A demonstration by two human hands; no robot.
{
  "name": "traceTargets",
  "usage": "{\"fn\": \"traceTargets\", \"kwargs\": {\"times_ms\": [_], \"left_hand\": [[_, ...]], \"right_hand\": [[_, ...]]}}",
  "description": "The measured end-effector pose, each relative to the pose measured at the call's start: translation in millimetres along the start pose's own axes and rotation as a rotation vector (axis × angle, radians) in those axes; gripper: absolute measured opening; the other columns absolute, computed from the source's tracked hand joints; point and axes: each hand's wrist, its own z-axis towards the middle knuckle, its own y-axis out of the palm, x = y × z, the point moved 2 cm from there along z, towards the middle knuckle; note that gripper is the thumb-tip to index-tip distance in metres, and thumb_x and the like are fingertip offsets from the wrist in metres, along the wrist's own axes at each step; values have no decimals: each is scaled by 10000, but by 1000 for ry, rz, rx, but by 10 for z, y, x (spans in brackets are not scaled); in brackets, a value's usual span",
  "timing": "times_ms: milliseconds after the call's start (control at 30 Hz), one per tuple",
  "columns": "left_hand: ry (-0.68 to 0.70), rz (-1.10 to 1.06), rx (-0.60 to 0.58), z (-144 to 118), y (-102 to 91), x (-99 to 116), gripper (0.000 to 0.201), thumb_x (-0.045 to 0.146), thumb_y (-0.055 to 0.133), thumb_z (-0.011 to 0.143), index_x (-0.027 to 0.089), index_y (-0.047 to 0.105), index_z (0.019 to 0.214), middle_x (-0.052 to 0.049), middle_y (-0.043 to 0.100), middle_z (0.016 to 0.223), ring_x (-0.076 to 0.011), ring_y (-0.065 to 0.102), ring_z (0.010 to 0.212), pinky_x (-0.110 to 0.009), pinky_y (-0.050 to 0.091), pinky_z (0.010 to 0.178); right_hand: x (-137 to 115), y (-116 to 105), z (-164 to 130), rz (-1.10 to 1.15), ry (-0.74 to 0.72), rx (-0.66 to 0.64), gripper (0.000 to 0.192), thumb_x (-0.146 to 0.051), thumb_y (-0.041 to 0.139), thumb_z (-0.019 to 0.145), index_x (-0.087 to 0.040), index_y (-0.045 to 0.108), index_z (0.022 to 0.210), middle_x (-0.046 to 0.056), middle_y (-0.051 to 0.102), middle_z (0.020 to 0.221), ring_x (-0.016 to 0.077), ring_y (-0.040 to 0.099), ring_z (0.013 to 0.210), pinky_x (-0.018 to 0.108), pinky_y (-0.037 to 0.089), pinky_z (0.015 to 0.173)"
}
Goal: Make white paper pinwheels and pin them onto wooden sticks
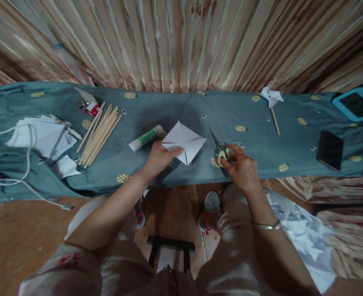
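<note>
A square of white paper, slit from its corners toward the middle, is pinched by my left hand at its near left side, thumb on top. To the right, my right hand has its fingers on the light green handles of a pair of scissors, whose blades point away from me over the cloth. Whether the scissors rest on the cloth or are lifted, I cannot tell. A glue stick with a green label lies just left of the paper.
Wooden sticks, a small red-and-white box, stacked white paper and a white cable lie left. A paper pinwheel, a dark phone and a blue-framed tablet lie right. Behind the table hangs a curtain.
</note>
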Motion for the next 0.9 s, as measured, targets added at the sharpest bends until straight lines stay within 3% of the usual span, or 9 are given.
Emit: {"fn": "traceTargets", "kwargs": {"times_ms": [100,267,467,533,633,700,767,833,900], "left_hand": [[44,117,-49,27,-17,-53,294,275,766,601,132,707,851,-73,756,888,-233,683,826,-350,537,795],[130,307,-58,47,-39,-25,492,220,734,637,128,648,1112,-85,734,1011,-241,673,928,-363,515,856],[168,487,-54,44,-181,-1,726,221,752,656,149,508,1336,-99,684,1112,-209,662,887,-332,541,792],[232,597,-41,26,-255,44,724,245,733,703,166,469,1373,-126,636,1217,-228,647,972,-353,549,821],[437,857,-19,-47,-307,150,637,270,667,791,176,453,1384,-153,524,1385,-293,525,1235,-476,453,1035],[547,995,-78,-123,-271,176,557,270,586,863,161,444,1390,-159,486,1437,-318,432,1341,-540,351,1121],[613,1055,-211,-204,-190,139,476,253,486,924,122,450,1381,-180,475,1456,-312,387,1389,-537,325,1147],[643,1082,-325,-270,-104,55,464,268,437,951,62,455,1366,-219,450,1471,-319,299,1446,-532,299,1171],[631,1104,-368,-305,-52,-39,513,326,423,965,41,416,1392,-246,405,1497,-329,252,1468,-552,287,1174]], "right_hand": [[25,50,28,-61,-37,30,473,-355,592,821,-125,583,1234,137,743,947,298,703,868,401,534,777],[14,139,77,-127,-124,74,498,-357,513,883,-93,529,1306,179,723,1001,315,682,885,437,530,791],[15,143,140,-160,-126,54,488,-330,484,912,-66,514,1321,204,706,1046,339,643,964,466,500,853],[-4,112,154,-175,-147,64,432,-328,479,918,-72,573,1254,217,683,1121,354,614,1034,485,480,905],[-117,92,140,-140,-186,123,391,-312,434,948,-76,616,1200,233,623,1255,350,560,1157,501,443,998],[-269,137,101,-77,-231,148,406,-291,383,972,-69,600,1235,227,596,1305,324,540,1212,492,423,1048],[-472,241,42,-19,-340,116,431,-277,361,984,-59,556,1299,216,567,1355,302,512,1272,479,403,1090],[-673,385,-20,22,-455,29,438,-247,347,986,-77,516,1353,195,522,1417,286,464,1337,476,386,1119],[-819,528,-63,18,-520,-55,453,-195,308,982,-90,495,1380,184,499,1446,279,441,1366,485,368,1137]]}}
